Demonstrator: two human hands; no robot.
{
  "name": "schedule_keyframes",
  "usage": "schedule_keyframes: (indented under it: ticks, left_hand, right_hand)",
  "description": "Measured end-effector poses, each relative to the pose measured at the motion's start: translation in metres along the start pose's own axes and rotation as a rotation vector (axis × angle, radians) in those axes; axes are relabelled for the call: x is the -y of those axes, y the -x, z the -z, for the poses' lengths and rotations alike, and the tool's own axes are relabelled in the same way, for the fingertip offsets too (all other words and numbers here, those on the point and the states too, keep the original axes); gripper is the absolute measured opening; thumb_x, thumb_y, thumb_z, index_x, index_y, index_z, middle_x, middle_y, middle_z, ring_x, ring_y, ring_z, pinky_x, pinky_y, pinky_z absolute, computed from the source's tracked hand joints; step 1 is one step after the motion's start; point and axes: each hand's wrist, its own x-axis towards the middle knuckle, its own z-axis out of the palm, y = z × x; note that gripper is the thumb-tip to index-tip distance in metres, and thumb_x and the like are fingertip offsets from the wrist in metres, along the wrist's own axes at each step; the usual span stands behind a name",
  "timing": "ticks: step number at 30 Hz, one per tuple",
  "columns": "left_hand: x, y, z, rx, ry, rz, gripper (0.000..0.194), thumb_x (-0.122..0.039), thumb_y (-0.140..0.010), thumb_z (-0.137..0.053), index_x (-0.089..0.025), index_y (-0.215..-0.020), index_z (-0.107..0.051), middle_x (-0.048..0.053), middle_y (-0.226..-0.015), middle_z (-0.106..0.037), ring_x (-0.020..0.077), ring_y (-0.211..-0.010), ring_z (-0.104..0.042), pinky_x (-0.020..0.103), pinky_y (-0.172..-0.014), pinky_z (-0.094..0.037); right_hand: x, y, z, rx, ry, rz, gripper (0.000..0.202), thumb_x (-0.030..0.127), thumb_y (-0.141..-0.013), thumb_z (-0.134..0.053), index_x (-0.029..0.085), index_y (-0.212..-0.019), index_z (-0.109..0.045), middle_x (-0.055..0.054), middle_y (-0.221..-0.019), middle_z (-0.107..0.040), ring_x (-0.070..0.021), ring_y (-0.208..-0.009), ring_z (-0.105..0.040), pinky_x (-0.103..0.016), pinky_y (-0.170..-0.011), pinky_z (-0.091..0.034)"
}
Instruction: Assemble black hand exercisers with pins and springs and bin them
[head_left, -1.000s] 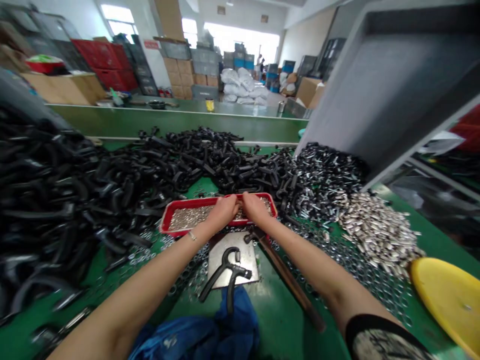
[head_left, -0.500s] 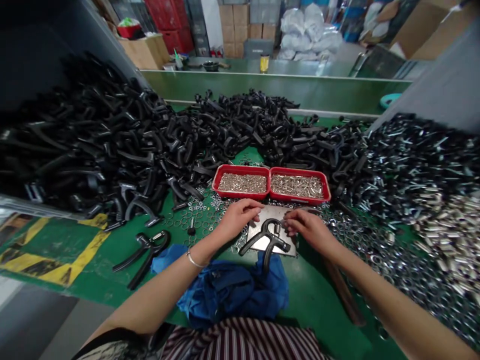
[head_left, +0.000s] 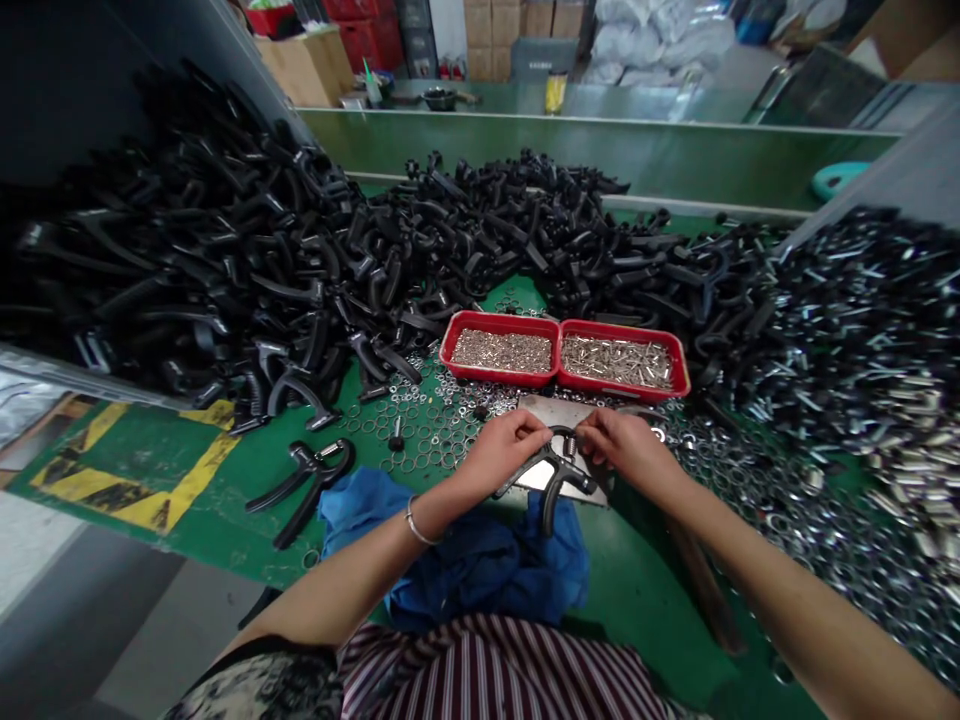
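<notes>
Two hands [head_left: 498,458], one black tool [head_left: 556,478]

1. Stretches out green, as a workbench [head_left: 225,535], with yellow-and-black striping [head_left: 112,493] near the left corner.
2. Carries black handle parts [head_left: 337,240] heaped along the left and back.
3. Holds two red trays [head_left: 499,377] end to end, mid-bench.
4. Bears a metal plate [head_left: 555,408] in front, blue cloth [head_left: 480,570] nearer, and a spring hand grip [head_left: 300,490] left of the cloth.
5. Supports scattered metal rings [head_left: 817,560], with silver cylinders [head_left: 907,450] piled at right.
</notes>
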Motion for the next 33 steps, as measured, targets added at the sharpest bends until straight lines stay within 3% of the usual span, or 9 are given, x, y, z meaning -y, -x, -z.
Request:
schedule_keyframes:
  ticks: [6, 9, 12, 16, 20, 22, 25, 30, 33]
  left_hand:
    - [0.0, 0.001, -0.003, -0.002, -0.054, -0.029, 0.015, -0.031, -0.087, -0.063, -0.018, -0.084, -0.068, 0.001, -0.082, -0.07, 0.0156, -0.077, -0.063, 0.026, -0.071, -0.048]
    - [0.001, 0.003, -0.004, -0.017, -0.091, -0.048, 0.014, -0.031, -0.088, -0.063, -0.018, -0.084, -0.067, 0.002, -0.084, -0.069, 0.0164, -0.08, -0.063, 0.027, -0.073, -0.048]
    - [0.005, 0.006, -0.004, -0.058, -0.186, -0.079, 0.015, -0.03, -0.089, -0.062, -0.018, -0.081, -0.066, 0.003, -0.085, -0.068, 0.018, -0.085, -0.062, 0.029, -0.079, -0.048]
    - [0.01, 0.012, -0.005, -0.097, -0.27, -0.037, 0.014, -0.028, -0.09, -0.06, -0.019, -0.083, -0.067, 0.004, -0.087, -0.07, 0.0193, -0.086, -0.064, 0.031, -0.08, -0.048]
    - [0.004, 0.016, -0.016, -0.097, -0.272, 0.037, 0.015, -0.031, -0.091, -0.06, -0.019, -0.088, -0.069, 0.004, -0.088, -0.073, 0.0195, -0.083, -0.066, 0.031, -0.079, -0.049]
    - [-0.001, 0.015, -0.023, -0.126, -0.313, 0.032, 0.016, -0.032, -0.091, -0.061, -0.019, -0.087, -0.07, 0.005, -0.09, -0.074, 0.0209, -0.087, -0.067, 0.033, -0.084, -0.049]
    - [-0.006, 0.014, -0.029, -0.147, -0.348, 0.004, 0.015, -0.031, -0.09, -0.062, -0.019, -0.088, -0.07, 0.005, -0.095, -0.074, 0.023, -0.096, -0.066, 0.036, -0.091, -0.048]
    - [-0.002, 0.011, -0.028, -0.107, -0.364, -0.052, 0.012, -0.027, -0.091, -0.061, -0.018, -0.09, -0.069, 0.006, -0.099, -0.073, 0.0227, -0.099, -0.065, 0.036, -0.092, -0.048]
    - [0.0, 0.011, -0.029, -0.119, -0.4, -0.101, 0.011, -0.026, -0.091, -0.061, -0.018, -0.088, -0.068, 0.007, -0.099, -0.071, 0.0235, -0.101, -0.064, 0.037, -0.095, -0.047]
  right_hand:
    - [0.027, -0.002, -0.004, -0.041, 0.603, 0.046, 0.02, 0.028, -0.099, -0.045, 0.015, -0.094, -0.06, -0.016, -0.084, -0.073, -0.0261, -0.073, -0.071, -0.029, -0.058, -0.044]
    - [0.033, -0.001, -0.009, -0.045, 0.754, 0.105, 0.022, 0.023, -0.099, -0.042, 0.012, -0.096, -0.061, -0.02, -0.086, -0.072, -0.029, -0.074, -0.071, -0.032, -0.059, -0.045]
    - [0.024, 0.011, -0.009, -0.069, 0.711, 0.107, 0.024, 0.031, -0.099, -0.046, 0.013, -0.107, -0.06, -0.019, -0.096, -0.073, -0.0293, -0.08, -0.071, -0.033, -0.062, -0.048]
    - [0.001, 0.051, -0.013, -0.126, 0.427, 0.05, 0.042, 0.05, -0.095, -0.052, 0.018, -0.122, -0.051, -0.012, -0.095, -0.072, -0.0273, -0.08, -0.07, -0.033, -0.064, -0.05]
    - [-0.006, 0.082, -0.04, -0.06, 0.19, 0.077, 0.019, 0.04, -0.098, -0.048, 0.021, -0.099, -0.051, -0.008, -0.088, -0.067, -0.0247, -0.081, -0.067, -0.033, -0.069, -0.049]
    - [-0.002, 0.085, -0.055, -0.079, 0.164, 0.102, 0.016, 0.034, -0.098, -0.045, 0.022, -0.088, -0.048, -0.009, -0.087, -0.065, -0.024, -0.08, -0.065, -0.033, -0.069, -0.048]
    - [0.003, 0.083, -0.068, -0.096, 0.163, 0.101, 0.016, 0.033, -0.099, -0.044, 0.021, -0.088, -0.047, -0.01, -0.088, -0.062, -0.0239, -0.079, -0.062, -0.034, -0.069, -0.048]
    - [0.001, 0.088, -0.058, -0.132, 0.124, 0.16, 0.023, 0.039, -0.097, -0.05, 0.02, -0.11, -0.052, -0.01, -0.097, -0.062, -0.025, -0.089, -0.062, -0.037, -0.079, -0.051]
    - [-0.012, 0.096, -0.04, -0.353, 0.307, 0.112, 0.037, 0.043, -0.095, -0.052, 0.016, -0.121, -0.051, -0.016, -0.108, -0.06, -0.0309, -0.103, -0.058, -0.043, -0.089, -0.048]
